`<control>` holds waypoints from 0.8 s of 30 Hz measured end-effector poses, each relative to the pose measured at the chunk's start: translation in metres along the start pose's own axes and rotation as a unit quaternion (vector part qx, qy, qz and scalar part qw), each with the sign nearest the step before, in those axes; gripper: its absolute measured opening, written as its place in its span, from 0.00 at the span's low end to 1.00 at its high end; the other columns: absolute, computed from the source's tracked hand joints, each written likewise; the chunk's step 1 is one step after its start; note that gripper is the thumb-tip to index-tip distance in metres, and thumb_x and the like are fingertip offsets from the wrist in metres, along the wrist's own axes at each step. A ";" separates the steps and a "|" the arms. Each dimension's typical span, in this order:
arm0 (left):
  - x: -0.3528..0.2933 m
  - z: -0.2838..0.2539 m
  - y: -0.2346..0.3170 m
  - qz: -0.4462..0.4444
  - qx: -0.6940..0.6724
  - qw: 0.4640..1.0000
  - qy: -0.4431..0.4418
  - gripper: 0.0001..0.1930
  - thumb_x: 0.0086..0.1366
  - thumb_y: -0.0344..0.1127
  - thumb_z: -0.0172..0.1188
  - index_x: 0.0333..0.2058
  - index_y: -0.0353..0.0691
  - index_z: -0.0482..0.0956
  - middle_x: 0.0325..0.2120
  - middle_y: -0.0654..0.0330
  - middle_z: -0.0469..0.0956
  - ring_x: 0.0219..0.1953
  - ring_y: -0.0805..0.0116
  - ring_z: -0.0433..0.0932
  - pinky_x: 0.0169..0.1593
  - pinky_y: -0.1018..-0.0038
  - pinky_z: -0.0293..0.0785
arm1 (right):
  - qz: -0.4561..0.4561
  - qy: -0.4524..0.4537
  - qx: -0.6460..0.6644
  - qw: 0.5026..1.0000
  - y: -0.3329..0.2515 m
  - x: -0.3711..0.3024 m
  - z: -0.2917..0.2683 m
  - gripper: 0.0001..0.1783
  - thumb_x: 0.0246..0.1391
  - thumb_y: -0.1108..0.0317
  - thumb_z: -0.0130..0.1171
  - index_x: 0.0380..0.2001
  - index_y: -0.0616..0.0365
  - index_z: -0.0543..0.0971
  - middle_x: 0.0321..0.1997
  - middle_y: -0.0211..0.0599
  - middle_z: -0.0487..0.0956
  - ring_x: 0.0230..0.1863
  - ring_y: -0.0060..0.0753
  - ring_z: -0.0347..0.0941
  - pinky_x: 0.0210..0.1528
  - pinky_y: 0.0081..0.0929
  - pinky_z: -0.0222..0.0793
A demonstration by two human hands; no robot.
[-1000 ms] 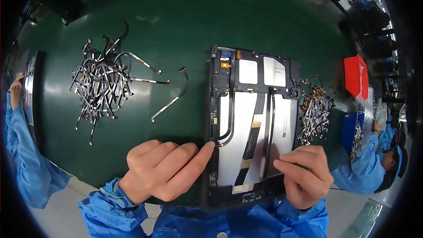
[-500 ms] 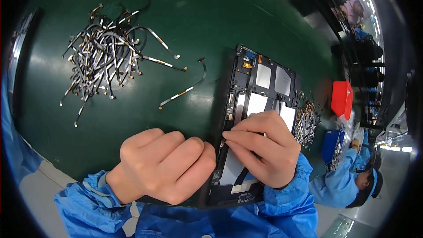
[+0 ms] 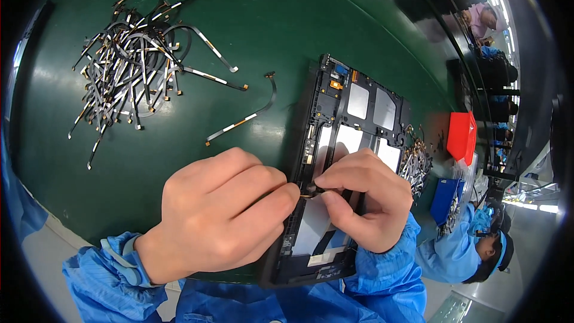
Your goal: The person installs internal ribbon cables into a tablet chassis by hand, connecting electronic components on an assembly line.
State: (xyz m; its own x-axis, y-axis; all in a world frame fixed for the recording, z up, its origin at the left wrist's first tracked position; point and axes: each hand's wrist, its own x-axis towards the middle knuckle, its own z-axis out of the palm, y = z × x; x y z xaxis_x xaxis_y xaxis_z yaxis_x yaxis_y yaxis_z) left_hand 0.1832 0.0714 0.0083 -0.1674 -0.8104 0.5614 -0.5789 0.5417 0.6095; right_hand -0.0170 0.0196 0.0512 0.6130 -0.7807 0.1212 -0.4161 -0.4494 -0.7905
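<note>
An opened tablet-like device (image 3: 327,97), with a black frame and silver panels, lies tilted in front of me. My right hand (image 3: 371,200) is over its middle, thumb and index finger pinching a small dark piece (image 3: 314,190) that looks like the end of a flex cable. My left hand (image 3: 224,209) is closed beside the device's left edge. Its fingertips meet a thin gold-coloured end next to the right fingertips; what they grip is mostly hidden. Up and left of the device, a single flex cable (image 3: 251,116) lies on the green table.
A large pile of flex cables (image 3: 128,66) lies on the green table (image 3: 239,24) at the left. More small cables (image 3: 417,164) lie right of the device, near a red bin (image 3: 461,137) and a blue bin (image 3: 445,200). A co-worker in blue (image 3: 457,254) sits at the right.
My left hand has shifted right, bringing its fingertips to the device's edge. My right fingers have lifted slightly and moved right, and the dark piece now shows between them.
</note>
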 end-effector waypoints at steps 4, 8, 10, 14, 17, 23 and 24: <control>0.001 -0.001 0.001 -0.011 0.001 1.000 -0.008 0.15 0.34 0.22 0.61 0.28 0.36 0.81 0.24 0.59 0.77 0.25 0.61 0.74 0.29 0.72 0.74 | 0.012 -0.004 0.007 1.000 -0.002 0.001 0.000 0.15 0.39 0.83 0.65 0.35 0.64 0.82 0.32 0.41 0.80 0.35 0.41 0.76 0.37 0.31 0.72; 0.004 -0.004 -0.001 -0.010 0.029 1.000 0.001 0.16 0.34 0.22 0.61 0.28 0.36 0.81 0.25 0.59 0.78 0.25 0.61 0.74 0.29 0.72 0.73 | -0.038 -0.003 -0.055 0.998 -0.005 0.006 0.008 0.15 0.38 0.83 0.66 0.34 0.64 0.82 0.33 0.41 0.79 0.35 0.41 0.75 0.36 0.31 0.72; 0.003 -0.004 -0.001 -0.011 0.035 0.999 0.006 0.16 0.34 0.22 0.61 0.28 0.36 0.81 0.25 0.59 0.78 0.25 0.60 0.74 0.29 0.72 0.73 | -0.061 -0.006 -0.070 0.996 -0.003 0.005 0.011 0.15 0.37 0.82 0.67 0.35 0.64 0.81 0.33 0.40 0.78 0.34 0.40 0.75 0.36 0.31 0.72; 0.001 -0.002 -0.003 -0.009 0.035 0.999 0.026 0.15 0.34 0.23 0.61 0.28 0.35 0.81 0.25 0.59 0.77 0.25 0.61 0.75 0.28 0.72 0.73 | -0.087 -0.007 -0.115 0.990 -0.003 0.003 0.011 0.16 0.37 0.81 0.68 0.35 0.65 0.82 0.35 0.40 0.78 0.35 0.40 0.75 0.36 0.31 0.72; -0.001 -0.003 -0.002 -0.010 0.042 0.998 0.034 0.14 0.35 0.24 0.62 0.27 0.36 0.81 0.24 0.59 0.77 0.25 0.61 0.75 0.28 0.72 0.74 | -0.099 -0.013 -0.136 0.986 -0.004 0.001 0.010 0.16 0.36 0.81 0.68 0.35 0.64 0.82 0.36 0.39 0.77 0.36 0.40 0.75 0.37 0.31 0.71; -0.004 -0.003 -0.002 -0.013 0.047 0.998 0.038 0.13 0.35 0.27 0.63 0.26 0.36 0.81 0.24 0.60 0.77 0.25 0.64 0.76 0.28 0.74 0.75 | -0.091 -0.020 -0.163 0.982 -0.008 -0.001 0.012 0.16 0.35 0.80 0.68 0.34 0.64 0.83 0.37 0.39 0.77 0.36 0.39 0.74 0.38 0.30 0.71; -0.005 -0.002 -0.002 -0.009 0.046 0.998 0.039 0.13 0.35 0.27 0.63 0.26 0.36 0.81 0.24 0.61 0.77 0.24 0.64 0.75 0.28 0.74 0.75 | -0.098 -0.020 -0.171 0.980 -0.009 0.000 0.012 0.16 0.34 0.80 0.68 0.34 0.64 0.83 0.37 0.39 0.77 0.36 0.39 0.74 0.37 0.30 0.72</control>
State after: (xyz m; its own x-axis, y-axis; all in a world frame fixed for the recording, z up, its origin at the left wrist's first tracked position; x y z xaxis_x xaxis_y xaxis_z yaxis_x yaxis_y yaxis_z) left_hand 0.1869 0.0744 0.0053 -0.0964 -0.7976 0.5954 -0.6533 0.5020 0.5667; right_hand -0.0052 0.0288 0.0506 0.7270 -0.6499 0.2216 -0.4841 -0.7140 -0.5059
